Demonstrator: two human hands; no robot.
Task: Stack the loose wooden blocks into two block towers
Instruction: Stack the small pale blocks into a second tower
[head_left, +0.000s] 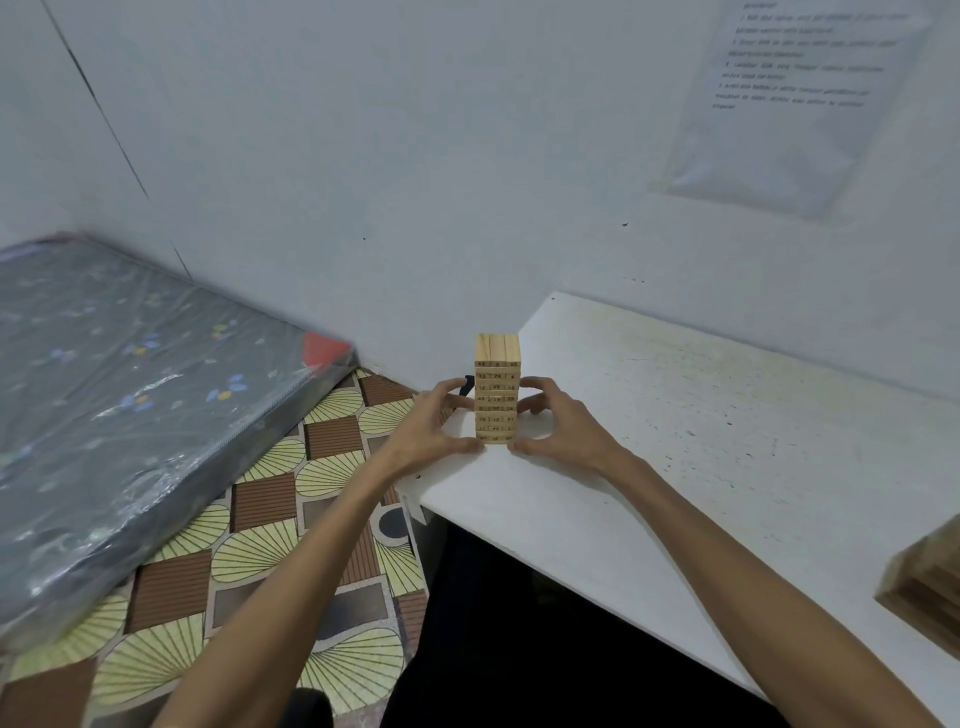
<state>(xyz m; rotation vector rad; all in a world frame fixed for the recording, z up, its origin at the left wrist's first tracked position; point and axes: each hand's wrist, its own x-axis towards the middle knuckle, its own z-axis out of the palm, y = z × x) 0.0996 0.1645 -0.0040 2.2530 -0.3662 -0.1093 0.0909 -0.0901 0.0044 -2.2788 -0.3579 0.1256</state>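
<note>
Block tower (497, 389) stands upright at the left corner of the white table (675, 415), close to the edge above the patterned floor (291, 499), as the head view shows it. The left hand (434, 421) and right hand (556, 423) cup it from either side, fingers curled against its middle rows and thumbs at its base. A harder squeeze from one side could shear the rows or tip the tower over the edge. A second stack (930, 577) sits well apart at the right, cut off by the frame; a careless right arm might knock it.
</note>
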